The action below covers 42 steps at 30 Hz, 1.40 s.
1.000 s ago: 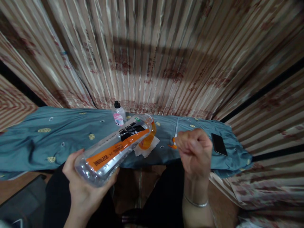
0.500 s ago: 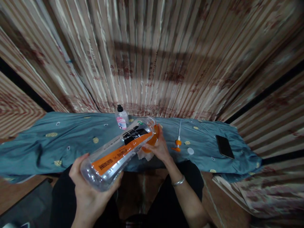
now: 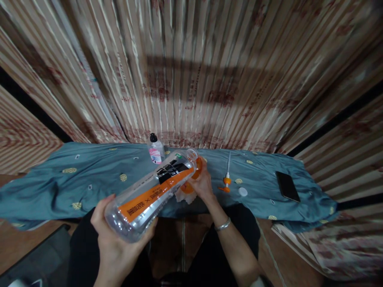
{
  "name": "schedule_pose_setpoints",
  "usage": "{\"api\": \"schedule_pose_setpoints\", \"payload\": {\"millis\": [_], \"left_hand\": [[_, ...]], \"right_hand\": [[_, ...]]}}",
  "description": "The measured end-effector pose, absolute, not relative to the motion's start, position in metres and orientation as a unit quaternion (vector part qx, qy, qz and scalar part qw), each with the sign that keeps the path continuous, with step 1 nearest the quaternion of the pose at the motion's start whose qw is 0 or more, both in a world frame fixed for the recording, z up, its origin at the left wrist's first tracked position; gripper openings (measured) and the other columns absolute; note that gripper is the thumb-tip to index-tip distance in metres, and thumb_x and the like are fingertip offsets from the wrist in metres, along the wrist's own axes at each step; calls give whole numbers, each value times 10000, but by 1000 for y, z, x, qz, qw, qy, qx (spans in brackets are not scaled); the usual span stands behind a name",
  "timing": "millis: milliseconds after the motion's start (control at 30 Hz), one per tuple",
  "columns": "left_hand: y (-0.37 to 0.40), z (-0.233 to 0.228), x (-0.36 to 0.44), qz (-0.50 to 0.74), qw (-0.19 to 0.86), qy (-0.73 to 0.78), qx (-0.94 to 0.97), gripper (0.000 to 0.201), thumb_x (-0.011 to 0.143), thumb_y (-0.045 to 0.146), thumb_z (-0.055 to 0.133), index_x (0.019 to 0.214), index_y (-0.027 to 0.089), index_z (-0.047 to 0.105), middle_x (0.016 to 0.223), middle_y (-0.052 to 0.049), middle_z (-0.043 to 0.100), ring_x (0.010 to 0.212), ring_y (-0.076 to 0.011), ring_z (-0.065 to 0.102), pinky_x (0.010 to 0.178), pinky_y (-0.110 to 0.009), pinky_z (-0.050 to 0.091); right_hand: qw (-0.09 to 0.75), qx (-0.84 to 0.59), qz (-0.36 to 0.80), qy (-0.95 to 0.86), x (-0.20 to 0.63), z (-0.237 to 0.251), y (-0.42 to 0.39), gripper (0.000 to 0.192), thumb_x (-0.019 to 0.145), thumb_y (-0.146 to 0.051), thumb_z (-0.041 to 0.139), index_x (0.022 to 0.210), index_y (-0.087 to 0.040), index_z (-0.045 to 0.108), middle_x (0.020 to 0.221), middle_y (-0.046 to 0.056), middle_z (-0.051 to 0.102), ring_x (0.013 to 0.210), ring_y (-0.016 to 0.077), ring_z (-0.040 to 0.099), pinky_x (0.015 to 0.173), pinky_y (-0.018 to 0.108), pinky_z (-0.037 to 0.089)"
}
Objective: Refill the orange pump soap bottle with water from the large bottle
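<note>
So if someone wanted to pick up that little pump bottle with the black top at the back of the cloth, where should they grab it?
Take the small pump bottle around its clear body, below the black cap, coming from the near side or from above. It stands upright on the blue cloth, with curtains close behind.

left of cloth: blue cloth [image 3: 60, 187] lies bare, free passage.
back middle: small pump bottle [image 3: 156, 150] stands upright, blocks.
right part: orange plug [image 3: 226, 183], white cap [image 3: 243, 191], dark phone [image 3: 287, 186] lie apart, gaps between them.
</note>
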<state>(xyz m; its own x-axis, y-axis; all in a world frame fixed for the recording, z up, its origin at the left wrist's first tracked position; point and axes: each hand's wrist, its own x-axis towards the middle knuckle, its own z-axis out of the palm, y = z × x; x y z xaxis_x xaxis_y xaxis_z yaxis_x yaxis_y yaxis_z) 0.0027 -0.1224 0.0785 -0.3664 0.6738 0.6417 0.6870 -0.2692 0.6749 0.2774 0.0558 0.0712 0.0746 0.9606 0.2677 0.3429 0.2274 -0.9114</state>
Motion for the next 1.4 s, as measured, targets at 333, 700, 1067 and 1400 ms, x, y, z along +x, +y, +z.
{"api": "schedule_pose_setpoints", "payload": {"millis": [333, 700, 1067, 1400], "left_hand": [[-124, 76, 2, -565, -6, -603, -564, 1187, 710, 574, 1141, 1689, 301, 529, 1513, -115, 689, 1141, -282, 832, 948, -406, 759], [-125, 86, 16, -566, 34, -593, -572, 1101, 808, 585, 1097, 1721, 316, 544, 1503, -98, 648, 1147, -266, 793, 936, -392, 740], [-130, 99, 37, -591, -23, -631, -502, 1137, 787, 723, 1083, 1694, 266, 570, 1560, -145, 639, 1228, -299, 769, 1140, -469, 711], [-131, 104, 39, -592, 0, -619, -516, 1042, 850, 654, 1067, 1701, 271, 602, 1497, -125, 670, 1137, -269, 794, 988, -413, 744]], "right_hand": [[520, -538, 293, -595, 276, 59, 58, 1022, 780, -399, 989, 1712, -249, 598, 1484, 149, 918, 1340, 419, 923, 1161, 558, 776], [535, -532, 280, -593, 276, 48, 58, 1034, 766, -365, 976, 1710, -239, 573, 1407, 146, 939, 1213, 411, 960, 1067, 545, 812], [543, -531, 262, -596, 275, 48, 57, 990, 783, -374, 973, 1682, -235, 584, 1479, 175, 915, 1297, 421, 942, 1129, 551, 794], [535, -522, 286, -600, 278, 49, 57, 1048, 788, -417, 978, 1722, -205, 553, 1460, 189, 916, 1280, 425, 943, 1111, 557, 800]]}}
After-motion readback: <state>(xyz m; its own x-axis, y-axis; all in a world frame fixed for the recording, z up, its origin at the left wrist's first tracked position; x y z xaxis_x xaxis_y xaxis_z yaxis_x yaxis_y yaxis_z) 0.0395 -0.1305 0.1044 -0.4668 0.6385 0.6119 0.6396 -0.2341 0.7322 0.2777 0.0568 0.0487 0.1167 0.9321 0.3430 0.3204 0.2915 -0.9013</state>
